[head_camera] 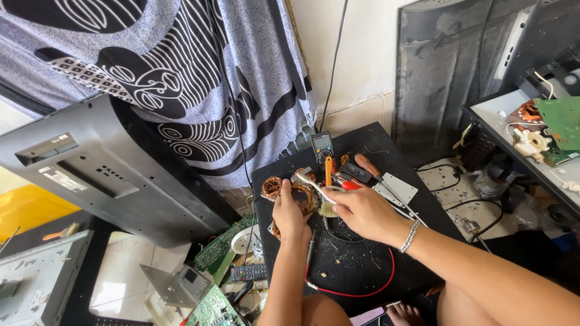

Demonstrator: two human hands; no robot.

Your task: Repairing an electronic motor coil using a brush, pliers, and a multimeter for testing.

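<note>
My left hand (289, 214) rests on a copper-wound motor stator (305, 193) lying on a small black table (362, 265). My right hand (361, 210), a silver bracelet on its wrist, pinches a thin pale stick-like tool (314, 186) whose tip reaches over the stator. A second copper coil (271, 187) sits just left of my left hand. A red wire (362, 291) curls across the table in front of my arms.
Behind the hands lie a multimeter (322, 145), an orange-handled screwdriver (328, 169), a brown-handled screwdriver (370, 166) and a grey metal plate (396, 188). A flat screen back (109, 175) leans at left. Circuit boards (220, 244) and a remote (248, 273) lie on the floor. A shelf of parts (544, 130) stands right.
</note>
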